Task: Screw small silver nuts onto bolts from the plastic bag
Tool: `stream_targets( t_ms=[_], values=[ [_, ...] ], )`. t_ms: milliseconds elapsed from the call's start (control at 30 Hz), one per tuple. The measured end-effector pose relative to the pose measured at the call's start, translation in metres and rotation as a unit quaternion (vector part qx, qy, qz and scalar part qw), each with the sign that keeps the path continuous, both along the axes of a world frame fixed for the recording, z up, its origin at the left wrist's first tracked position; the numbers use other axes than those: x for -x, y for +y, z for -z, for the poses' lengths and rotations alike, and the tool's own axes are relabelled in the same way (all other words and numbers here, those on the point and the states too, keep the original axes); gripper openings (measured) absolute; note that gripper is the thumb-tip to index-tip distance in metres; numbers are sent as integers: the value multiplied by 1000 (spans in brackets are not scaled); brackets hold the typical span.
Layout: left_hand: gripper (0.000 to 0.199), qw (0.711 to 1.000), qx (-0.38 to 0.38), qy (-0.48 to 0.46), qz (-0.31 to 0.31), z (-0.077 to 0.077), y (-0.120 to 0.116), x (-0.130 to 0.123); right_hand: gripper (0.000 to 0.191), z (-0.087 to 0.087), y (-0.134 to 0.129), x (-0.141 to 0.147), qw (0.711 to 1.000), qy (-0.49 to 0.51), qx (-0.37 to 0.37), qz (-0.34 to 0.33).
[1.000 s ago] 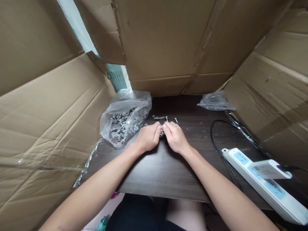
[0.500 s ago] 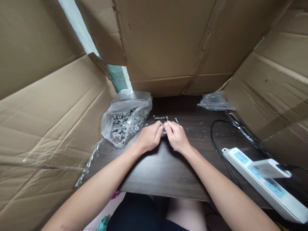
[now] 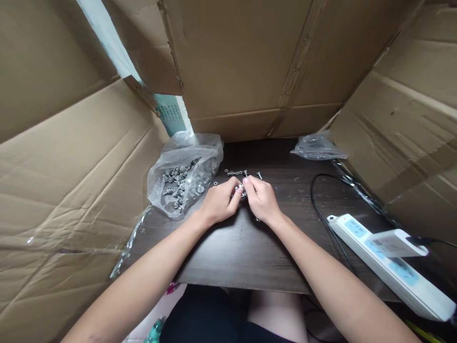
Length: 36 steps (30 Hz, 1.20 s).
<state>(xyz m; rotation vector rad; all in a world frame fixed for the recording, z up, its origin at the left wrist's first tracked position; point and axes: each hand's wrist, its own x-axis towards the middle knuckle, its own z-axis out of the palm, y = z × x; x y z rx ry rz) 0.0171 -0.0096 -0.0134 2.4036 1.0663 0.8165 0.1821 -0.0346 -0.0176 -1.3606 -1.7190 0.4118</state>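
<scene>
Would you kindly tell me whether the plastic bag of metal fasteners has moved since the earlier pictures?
No: judged against the left cardboard wall, the plastic bag of metal fasteners keeps its place; only the whole view has shifted slightly.

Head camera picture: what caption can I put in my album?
Left hand and right hand close together near small metal parts on a dark table, beside a plastic bag.
</scene>
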Motion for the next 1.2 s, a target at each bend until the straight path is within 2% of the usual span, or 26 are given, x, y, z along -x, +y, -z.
stream_targets(
  t_ms=[167, 433, 667, 1000, 1200],
  values=[
    [19, 1000, 2, 1, 5, -1, -1, 0, 30, -2, -1, -1, 1000, 4, 2, -15],
    [20, 1000, -6, 9, 7, 3, 0, -1, 41, -3, -1, -1, 999, 10, 37, 2],
    [20, 1000, 0, 5, -1, 2, 1, 0, 31, -2, -1, -2, 999, 24, 23, -4],
    [16, 1000, -16, 11, -7, 3, 3, 0, 39, 0, 1, -2, 999, 10, 30, 11],
    [18, 1000, -12, 9, -9, 0, 3, 1, 27, -4, -1, -2, 1000, 22, 20, -3]
  ],
)
